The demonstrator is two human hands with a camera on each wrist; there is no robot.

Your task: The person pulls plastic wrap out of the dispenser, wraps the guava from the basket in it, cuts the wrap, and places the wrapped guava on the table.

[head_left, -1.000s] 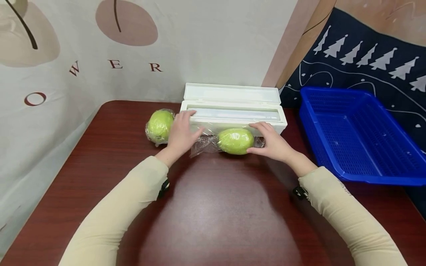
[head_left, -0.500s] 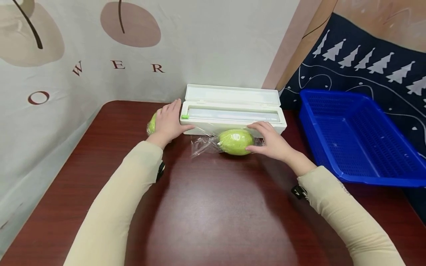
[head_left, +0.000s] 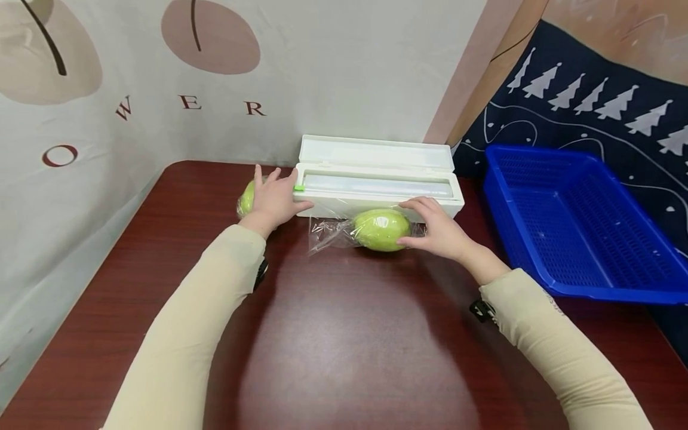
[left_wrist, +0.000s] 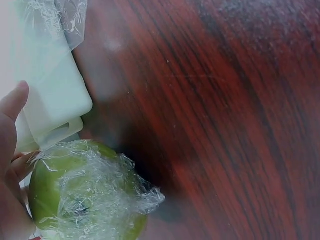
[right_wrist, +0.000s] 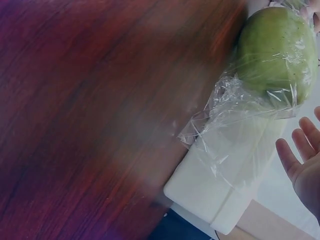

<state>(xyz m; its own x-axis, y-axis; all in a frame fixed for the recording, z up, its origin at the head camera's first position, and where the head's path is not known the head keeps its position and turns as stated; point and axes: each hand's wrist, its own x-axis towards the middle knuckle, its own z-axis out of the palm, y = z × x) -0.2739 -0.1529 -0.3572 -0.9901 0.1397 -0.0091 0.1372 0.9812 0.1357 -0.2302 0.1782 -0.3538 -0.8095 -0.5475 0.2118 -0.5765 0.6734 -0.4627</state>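
In the head view, my right hand (head_left: 441,230) hovers around the right end of a green melon-like fruit (head_left: 380,229) in clear cling film. In the right wrist view this fruit (right_wrist: 272,52) trails loose film (right_wrist: 227,112) and my fingers (right_wrist: 287,154) look apart from it. My left hand (head_left: 276,200), fingers spread, covers most of a second wrapped green fruit (head_left: 246,200). The left wrist view shows that fruit (left_wrist: 85,195) with bunched film, beside my fingers. Behind the first fruit lies a white cling film dispenser (head_left: 376,206), lid raised, a green slider (head_left: 298,188) at its left end.
A blue plastic basket (head_left: 553,280) stands at the right of the dark red wooden table (head_left: 355,346). A pale printed cloth (head_left: 349,71) hangs behind the table, and a navy cloth with white trees (head_left: 586,113) behind the basket.
My left hand has moved left from the dispenser onto the left fruit, uncovering the green slider. Its fingers then spread apart. The right hand and its fruit have barely moved.
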